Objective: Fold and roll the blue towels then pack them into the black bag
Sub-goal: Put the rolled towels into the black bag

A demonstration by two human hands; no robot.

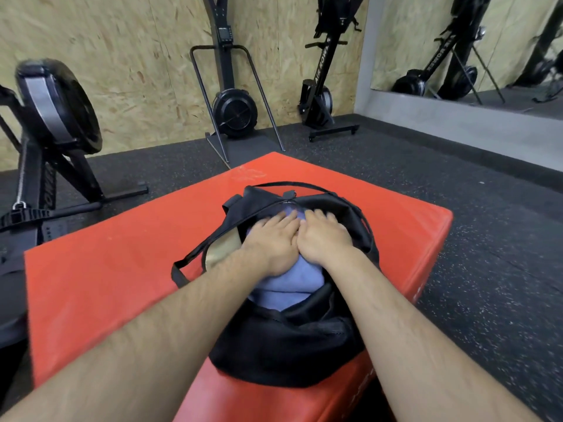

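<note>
1. The soft black fabric duffel bag [289,345] lies unzipped on a red padded vinyl box [106,269], its long axis running away from the person.
2. The bundled blue terry towels [289,280] sit in the bag's mouth and bulge above the opening. How many there are, cannot tell.
3. The left hand [271,239] and right hand [326,236] are side by side and touching, palms flat on the towels. Fingers are straight, close together, pointing at the far end and gripping nothing.
4. The towels are directly under both palms, with the bare part toward the wrists. Neither hand is nearer.
5. Likely step: pressing the load down so the bag can close. The near-end bulge probably needs the next push.
</note>
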